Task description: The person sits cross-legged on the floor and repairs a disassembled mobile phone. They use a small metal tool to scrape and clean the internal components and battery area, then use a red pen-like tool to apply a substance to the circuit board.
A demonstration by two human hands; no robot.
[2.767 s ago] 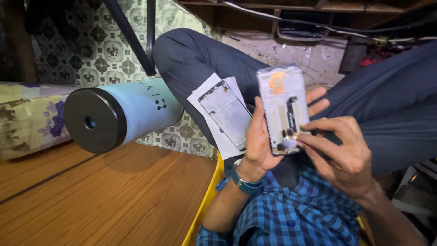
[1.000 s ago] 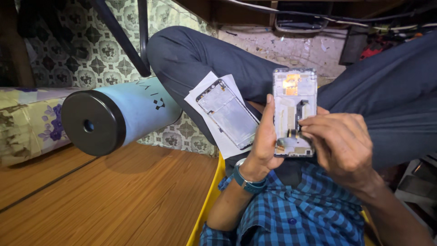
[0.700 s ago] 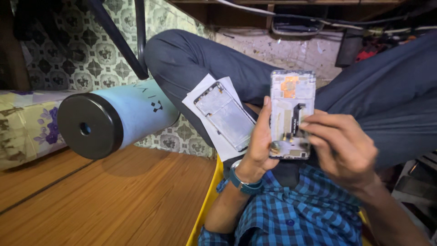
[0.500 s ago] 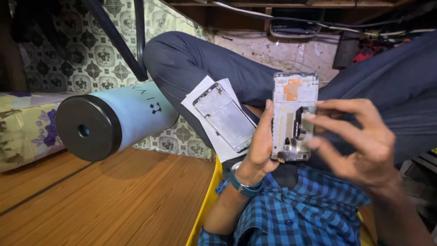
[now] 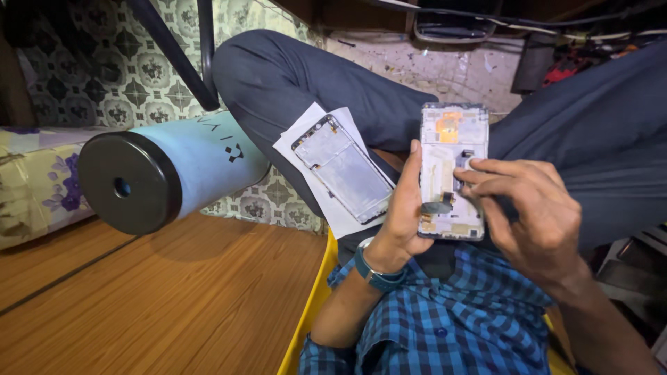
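Note:
My left hand (image 5: 401, 208) holds an opened phone frame (image 5: 445, 149) upright by its left edge, its bare inside facing me, with an orange patch near the top. My right hand (image 5: 535, 208) rests over the frame's right side, with fingertips touching a small part at mid-height. A second phone frame (image 5: 344, 167) lies on white paper (image 5: 302, 139) on my left thigh, just left of the held frame. I wear a teal watch (image 5: 375, 274) on the left wrist and a blue checked shirt.
A light-blue cylinder with a black end cap (image 5: 149, 177) lies on its side at left, over a wooden surface (image 5: 153, 298). A yellow edge (image 5: 309, 312) runs beside my arm. Black metal legs (image 5: 184, 52) and patterned floor tiles are behind; cables and clutter sit at top right.
My right hand has shifted from the frame's lower end up to its middle right side, after lifting briefly with fingers spread. The left hand keeps hold of the frame.

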